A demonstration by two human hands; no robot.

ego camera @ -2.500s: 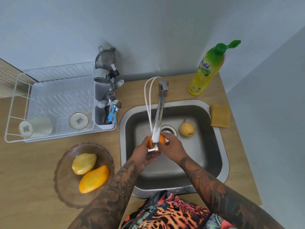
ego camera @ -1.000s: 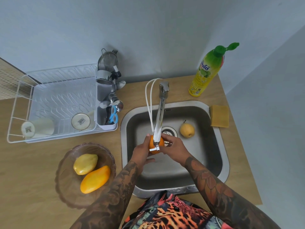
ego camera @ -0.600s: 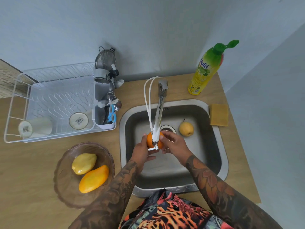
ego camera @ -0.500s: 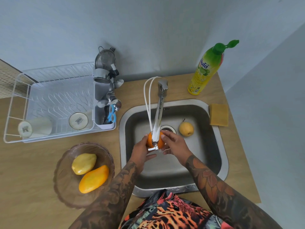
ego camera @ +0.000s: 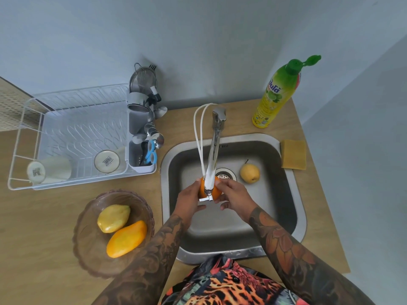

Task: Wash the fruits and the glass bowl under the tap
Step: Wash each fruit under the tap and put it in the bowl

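orange fruit [ego camera: 211, 187], round with no marked long axis, was held over the steel sink [ego camera: 295, 208] directly beneath the tap [ego camera: 213, 159] outlet, between the two hands. left hand [ego camera: 189, 201] cupped its left side with fingers curled round it; right hand [ego camera: 234, 194] gripped the right side, fingertips wrapped over the top edge. both hands were touching the fruit and equally near; neither had an advantage. whether water was flowing could not be confirmed.

judgement: rinsing of this fruit was in hand; the next move likely called for setting it down, and the free basin floor lay to the right, toward the yellow pear [ego camera: 249, 173] resting beside the drain [ego camera: 225, 174].

glass bowl [ego camera: 88, 249] stood on the wooden counter to the left of the sink, well apart from the hands, holding a yellow fruit [ego camera: 113, 217] and an orange mango [ego camera: 126, 238], touching each other. the tap spout and its white hose [ego camera: 198, 137] crossed above the held fruit and would obstruct a straight upward lift. dish rack [ego camera: 66, 133], soap bottle [ego camera: 278, 95] and sponge [ego camera: 293, 154] stood clear of the work.
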